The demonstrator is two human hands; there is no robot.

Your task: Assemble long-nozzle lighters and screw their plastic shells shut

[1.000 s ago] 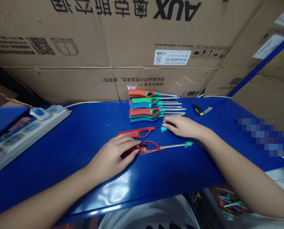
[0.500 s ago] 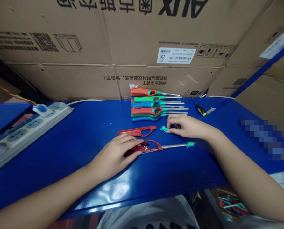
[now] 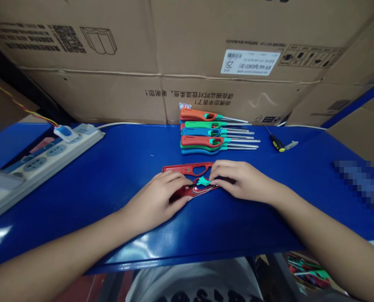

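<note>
My left hand (image 3: pixel 160 197) is closed around the rear of an opened red lighter body (image 3: pixel 199 193), a long-necked utility lighter with its wires showing. My right hand (image 3: pixel 239 178) pinches a small teal plastic piece (image 3: pixel 202 181) that looks like a trigger, over the lighter's finger opening. Whether the piece is seated in the body I cannot tell. The right hand hides the lighter's metal tube. Just behind, a loose red half shell (image 3: pixel 187 169) lies on the blue table, its right end by my right fingers.
Several assembled lighters (image 3: pixel 202 140) are stacked at the back against a cardboard box (image 3: pixel 118 96). A yellow-black screwdriver (image 3: pixel 277 144) lies to their right. A power strip (image 3: pixel 45 161) is at left. Below right stands a container of lighter parts (image 3: pixel 309 270).
My right hand has brought the teal piece down and left from beside the half shell onto the opened lighter. My left hand keeps its grip. The view has shifted slightly.
</note>
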